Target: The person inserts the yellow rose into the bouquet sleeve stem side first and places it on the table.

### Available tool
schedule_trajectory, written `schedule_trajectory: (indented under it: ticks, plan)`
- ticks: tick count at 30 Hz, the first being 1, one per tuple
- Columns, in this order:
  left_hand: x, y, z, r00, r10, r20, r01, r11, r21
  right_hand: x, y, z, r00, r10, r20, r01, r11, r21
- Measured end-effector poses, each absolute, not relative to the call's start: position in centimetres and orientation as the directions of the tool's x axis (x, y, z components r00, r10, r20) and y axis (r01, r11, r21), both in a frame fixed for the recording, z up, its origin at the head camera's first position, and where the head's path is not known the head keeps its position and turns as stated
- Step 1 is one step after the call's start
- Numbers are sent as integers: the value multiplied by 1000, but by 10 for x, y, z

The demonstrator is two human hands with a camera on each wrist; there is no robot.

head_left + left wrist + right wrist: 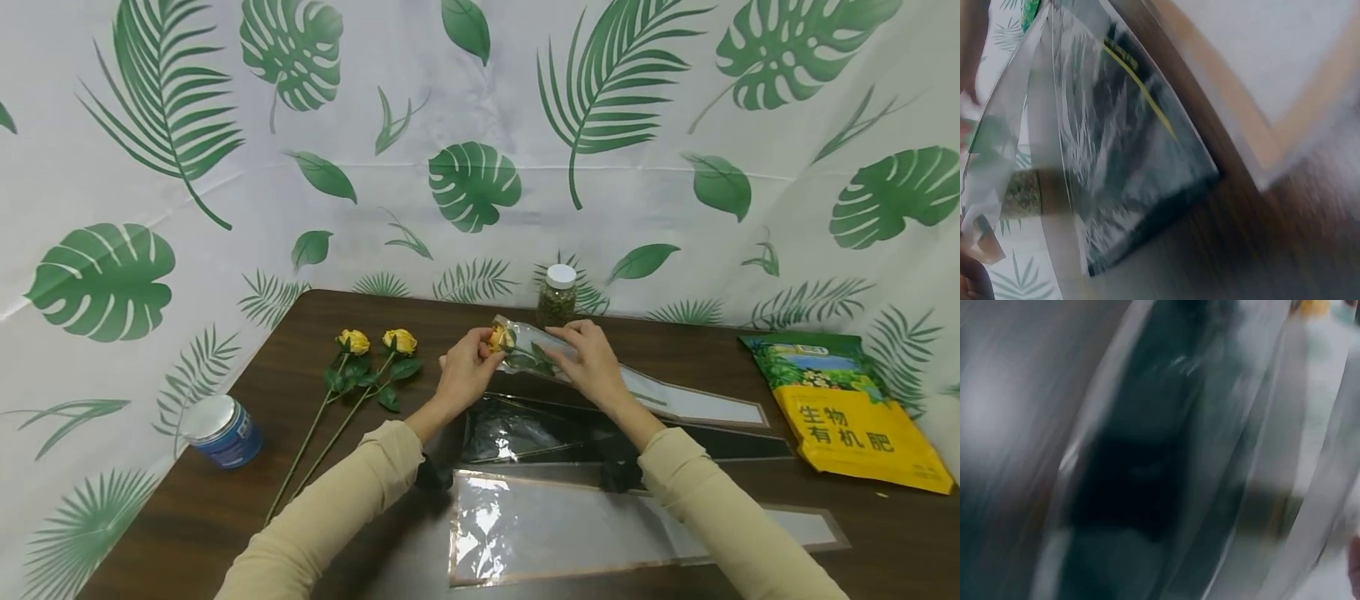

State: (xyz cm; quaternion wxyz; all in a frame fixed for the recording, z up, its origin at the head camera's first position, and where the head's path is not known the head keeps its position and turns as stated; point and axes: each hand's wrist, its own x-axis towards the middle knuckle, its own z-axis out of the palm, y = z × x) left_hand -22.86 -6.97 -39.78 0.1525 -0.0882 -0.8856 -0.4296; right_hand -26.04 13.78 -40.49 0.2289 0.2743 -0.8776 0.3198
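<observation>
At the far middle of the table, my left hand (465,371) grips a yellow rose (501,337) by its head, at the wide end of a clear flower sleeve (690,403). The rose's leaves show through the film, and the sleeve slants down to the right. Farther along it, my right hand (591,360) pinches the sleeve between thumb and fingers. In the left wrist view the sleeve's film (1000,134) hangs at the left, blurred. Only a fingertip of the right hand (1355,565) shows in the right wrist view.
Two yellow roses (352,342) lie at the left beside a blue can (225,432). Below my hands are a black sleeve (525,429) and another clear sleeve (555,525). A white-lidded jar (557,300) stands behind; a yellow-green fertilizer bag (847,417) lies right.
</observation>
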Motion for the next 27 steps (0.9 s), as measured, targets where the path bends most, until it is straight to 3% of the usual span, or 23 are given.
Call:
schedule_trajectory:
  ticks: [5, 9, 18, 27]
  plan:
    - [-230, -78, -399, -950, 17, 313, 266, 570, 778, -261, 183, -419, -787, -454, 417, -592, 745, -307]
    - [-232, -81, -400, -953, 35, 303, 270, 558, 785, -262, 193, -426, -803, -478, 357, -587, 738, -332]
    - [-240, -84, -399, -943, 212, 258, 332, 502, 799, -261, 196, -427, -797, -439, 414, -583, 737, -342]
    - [-248, -87, -399, -936, 275, 218, 338, 543, 768, -263, 191, -422, -803, -384, 456, -550, 773, -318]
